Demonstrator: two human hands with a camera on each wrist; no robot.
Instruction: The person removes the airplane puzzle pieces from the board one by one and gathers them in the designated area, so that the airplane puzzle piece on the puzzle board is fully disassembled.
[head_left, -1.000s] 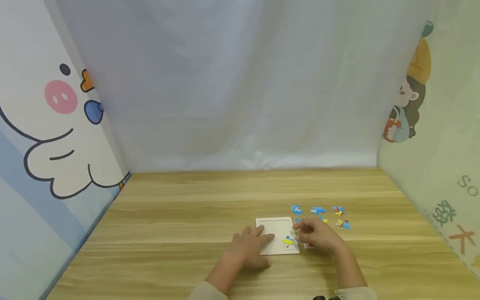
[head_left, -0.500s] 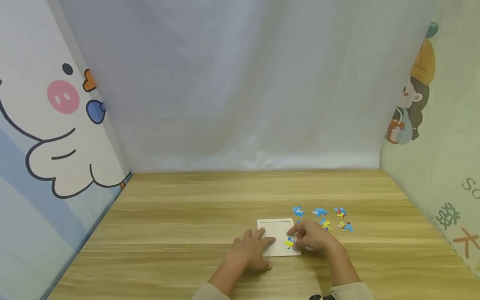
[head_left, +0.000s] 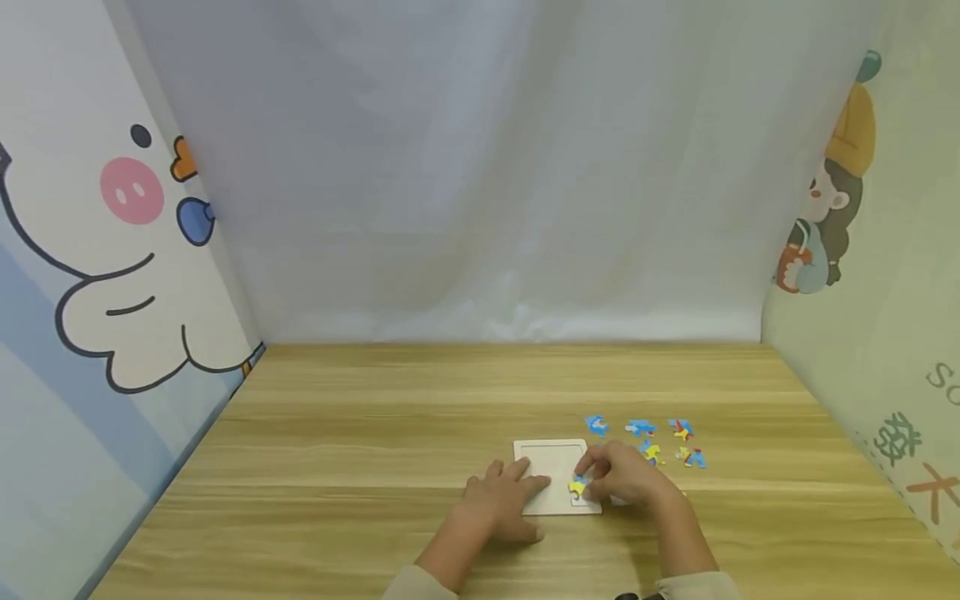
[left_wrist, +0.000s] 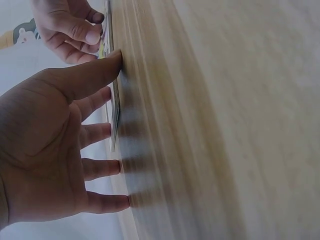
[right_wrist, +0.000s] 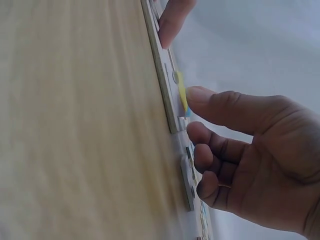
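A pale square puzzle board (head_left: 553, 460) with a thin inner outline lies on the table. My left hand (head_left: 501, 502) rests on its left side with fingers spread; the left wrist view shows the fingers (left_wrist: 95, 131) straight, some on the board and some on the tabletop. A yellow and blue puzzle piece (head_left: 576, 487) sits at the board's lower right. My right hand (head_left: 624, 475) pinches this piece at its right side. In the right wrist view the thumb (right_wrist: 201, 95) presses against the yellow piece (right_wrist: 181, 90); the index fingertip is mostly hidden.
Several loose puzzle pieces lie right of the board, among them a blue one (head_left: 597, 425), a blue and red one (head_left: 641, 427) and a yellow and blue one (head_left: 651, 452). Something pale lies partly hidden under the right hand. A grey-white curtain (head_left: 480, 208) hangs behind the wooden table (head_left: 360, 433).
My right hand has moved left onto the board and taken hold of the yellow and blue piece, which has turned slightly. The left hand stays on the board. The head view has shifted slightly.
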